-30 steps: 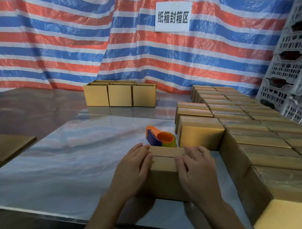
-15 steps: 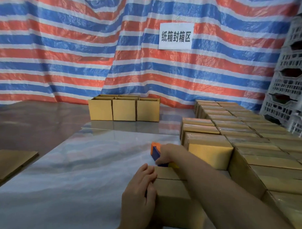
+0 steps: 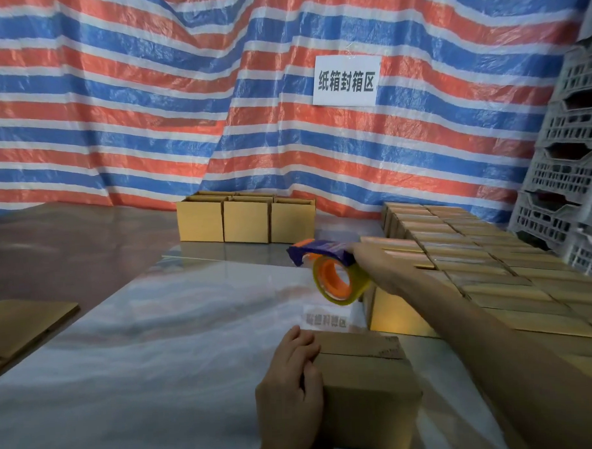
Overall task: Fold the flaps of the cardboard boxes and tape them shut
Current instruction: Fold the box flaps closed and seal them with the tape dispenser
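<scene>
1. My L hand (image 3: 287, 389) lies flat, fingers straight, pressing the box (image 3: 367, 389) top's left edge, close in front.
2. R hand (image 3: 373, 265) grips tape dispenser (image 3: 333, 276) aloft, beyond box; seam (image 3: 359, 354) runs left-right.

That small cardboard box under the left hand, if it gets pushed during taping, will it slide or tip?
Probably slides: the box sits on a glossy table, so the left hand bracing its side likely helps. Tipping seems unlikely; it rests flat on a broad base. The flaps' seam shows no tape, so the top may give.
</scene>
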